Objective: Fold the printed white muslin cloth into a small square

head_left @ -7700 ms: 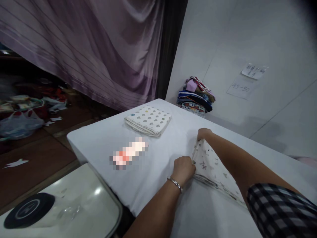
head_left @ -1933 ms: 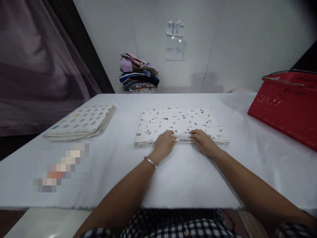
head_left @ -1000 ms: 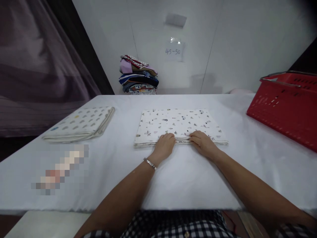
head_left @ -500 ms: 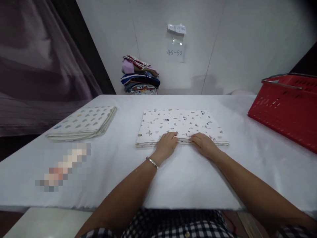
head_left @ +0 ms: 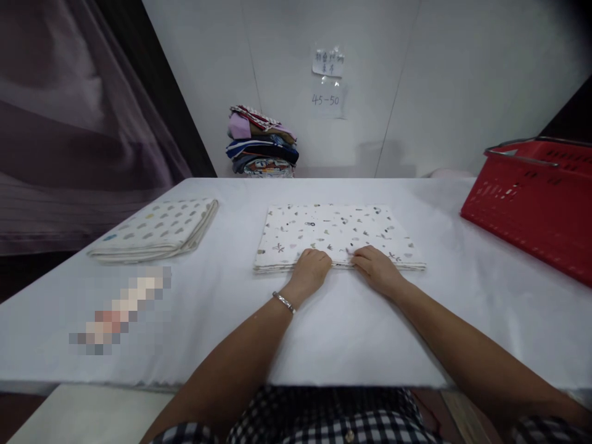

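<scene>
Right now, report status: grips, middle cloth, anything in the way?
Left grip and right grip touching near edge of middle cloth. Folded, lying flat. Red basket apart at right, not blocking.

"What stands behind the white-covered table (head_left: 361,351)?"
"A pale grey wall (head_left: 453,98), across the upper middle and right. It has thin seams (head_left: 392,111) and two handwritten papers (head_left: 327,100), the lower reading 45-50."
"And the upper left?"
"A purplish curtain (head_left: 69,123), with a dark strip (head_left: 180,92) beside it."
"Lower left corner?"
"Dark brownish floor (head_left: 16,408), next to a pale surface (head_left: 92,416)."
"The light?"
"Cool, rather dim; a soft shadow (head_left: 388,157) falls on the wall, right of centre."
</scene>
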The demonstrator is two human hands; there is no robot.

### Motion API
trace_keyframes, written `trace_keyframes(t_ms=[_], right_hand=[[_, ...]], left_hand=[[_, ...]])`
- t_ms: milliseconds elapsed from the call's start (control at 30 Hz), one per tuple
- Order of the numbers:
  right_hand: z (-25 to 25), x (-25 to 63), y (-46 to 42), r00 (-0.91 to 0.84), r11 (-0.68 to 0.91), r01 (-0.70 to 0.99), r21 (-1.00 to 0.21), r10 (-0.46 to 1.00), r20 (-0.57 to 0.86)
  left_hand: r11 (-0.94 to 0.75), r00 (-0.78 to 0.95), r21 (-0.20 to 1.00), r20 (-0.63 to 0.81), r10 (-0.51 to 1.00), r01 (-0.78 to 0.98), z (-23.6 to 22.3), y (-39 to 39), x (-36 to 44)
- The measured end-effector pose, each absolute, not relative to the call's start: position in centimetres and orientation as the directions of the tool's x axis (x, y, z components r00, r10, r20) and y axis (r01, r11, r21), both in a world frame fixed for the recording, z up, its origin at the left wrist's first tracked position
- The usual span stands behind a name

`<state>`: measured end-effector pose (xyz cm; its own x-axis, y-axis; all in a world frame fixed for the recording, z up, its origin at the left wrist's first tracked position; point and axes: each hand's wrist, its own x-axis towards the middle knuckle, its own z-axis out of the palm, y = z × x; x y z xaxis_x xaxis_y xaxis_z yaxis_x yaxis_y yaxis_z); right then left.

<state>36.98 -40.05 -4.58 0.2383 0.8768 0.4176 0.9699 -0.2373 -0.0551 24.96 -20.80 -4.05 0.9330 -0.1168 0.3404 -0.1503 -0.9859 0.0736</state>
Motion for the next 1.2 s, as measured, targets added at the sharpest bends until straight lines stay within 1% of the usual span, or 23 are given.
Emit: trace_keyframes(t_ms=[167, 367, 567, 667, 833, 933, 1033, 1100, 1200], right_hand=[[-4.7, 37.1, -39.9, 0.254, -0.259, 0.965, -0.041, 0.887, 0.385], [-4.3, 36.9, -40.4, 0.271, -0.256, 0.962, -0.093, 0.881, 0.389], [-4.0, 38.5, -45.4, 0.275, -0.277, 0.960, -0.047, 0.891, 0.361], [-4.1, 39.8, -49.5, 0.353, -0.357, 0.932, -0.069, 0.842, 0.408], [-3.6, 40.4, -53.8, 0.509, -0.513, 0.846, -0.144, 0.698, 0.504], [-3.5, 40.1, -53.5, 0.538, -0.522, 0.830, -0.198, 0.652, 0.534], [-3.6, 40.2, -52.1, 0.516, -0.490, 0.847, -0.205, 0.669, 0.535], [-3.8, 40.6, -51.3, 0.499, -0.484, 0.857, -0.177, 0.693, 0.520], [-3.8, 41.3, -50.5, 0.468, -0.471, 0.875, -0.113, 0.763, 0.446]], left_hand=[[-0.982, 0.938, 0.136, 0.338, -0.082, -0.135, -3.8, -21.1, 24.8], [-0.980, 0.944, 0.138, 0.317, -0.092, -0.142, -3.7, -20.9, 25.1], [-0.974, 0.930, 0.156, 0.354, -0.099, -0.164, -3.8, -20.6, 25.2], [-0.970, 0.929, 0.173, 0.358, -0.098, -0.169, -3.8, -20.6, 25.2], [-0.967, 0.932, 0.196, 0.352, -0.085, -0.163, -3.8, -20.6, 25.2], [-0.965, 0.931, 0.198, 0.354, -0.092, -0.170, -4.0, -20.5, 25.3], [-0.962, 0.929, 0.206, 0.359, -0.093, -0.176, -4.0, -20.4, 25.3], [-0.961, 0.928, 0.212, 0.360, -0.092, -0.178, -4.0, -20.3, 25.3], [-0.959, 0.928, 0.219, 0.361, -0.091, -0.180, -3.9, -20.3, 25.3]])
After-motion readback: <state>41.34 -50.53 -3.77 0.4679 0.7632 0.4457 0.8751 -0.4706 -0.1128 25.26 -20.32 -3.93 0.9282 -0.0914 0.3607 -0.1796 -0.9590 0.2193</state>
